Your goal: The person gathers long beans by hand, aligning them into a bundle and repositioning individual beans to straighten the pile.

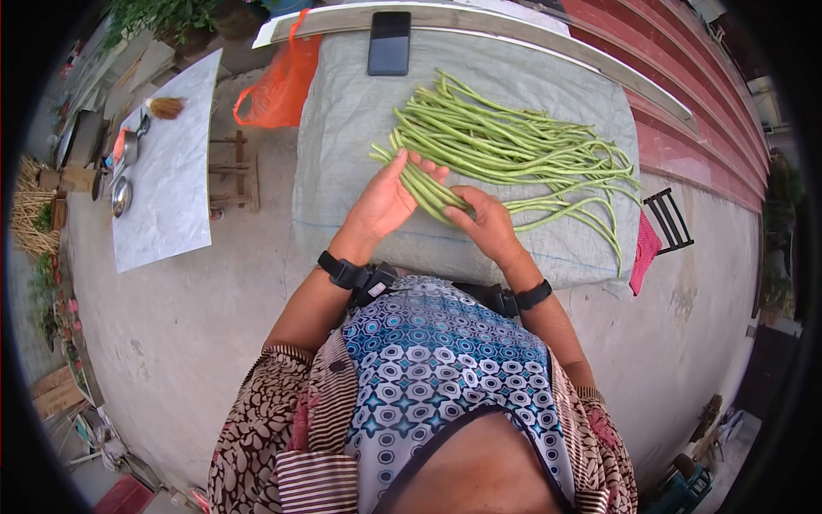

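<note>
A small bunch of green long beans (428, 194) stretches between my two hands over the near side of the covered table. My left hand (382, 199) is curled around the bunch close to its left ends, thumb up and fingertips showing past the beans. Farther along, my right hand (487, 224) grips the same beans, thumb on the near side. Their long tails (591, 206) trail rightward over the cloth. Just beyond my hands lies a larger pile of long beans (497, 137), roughly lined up, with ends at the left.
A grey woven sheet (342, 111) covers the table. A phone (390, 44) lies near its far edge, beside a long board (479, 27). An orange plastic bag (287, 86) hangs at the left. Left stands another table (175, 171) with a metal bowl (122, 195). Red steps (685, 103) rise at right.
</note>
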{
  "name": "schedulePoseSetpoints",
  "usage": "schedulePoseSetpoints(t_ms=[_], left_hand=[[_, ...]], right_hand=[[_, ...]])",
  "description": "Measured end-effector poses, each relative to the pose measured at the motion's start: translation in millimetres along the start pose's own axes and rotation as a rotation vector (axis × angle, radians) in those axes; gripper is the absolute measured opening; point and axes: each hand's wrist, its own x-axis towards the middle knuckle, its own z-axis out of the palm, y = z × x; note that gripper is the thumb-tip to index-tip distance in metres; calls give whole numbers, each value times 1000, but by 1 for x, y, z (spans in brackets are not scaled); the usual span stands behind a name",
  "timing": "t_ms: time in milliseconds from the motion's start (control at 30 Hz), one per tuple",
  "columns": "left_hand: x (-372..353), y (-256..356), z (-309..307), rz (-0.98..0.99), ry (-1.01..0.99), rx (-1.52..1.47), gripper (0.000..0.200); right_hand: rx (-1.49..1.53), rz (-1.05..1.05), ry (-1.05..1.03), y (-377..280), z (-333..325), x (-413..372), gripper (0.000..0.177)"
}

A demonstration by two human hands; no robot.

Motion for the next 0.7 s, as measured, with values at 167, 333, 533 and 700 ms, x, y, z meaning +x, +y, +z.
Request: schedulePoseSetpoints(t_ms=[167, 333, 533, 700], left_hand=[[5, 3, -37, 94, 241, -226, 30], [4, 2, -43, 110, 411, -221, 29], [11, 0, -53, 82, 527, -164, 20], [10, 10, -56, 56, 561, -120, 15]], right_hand=[[-495, -131, 83, 48, -41, -12, 24], [-795, -121, 238, 92, -100, -33, 18], [-1018, 204, 270, 110, -153, -54, 25], [-1125, 514, 464, 138, -181, -65, 41]])
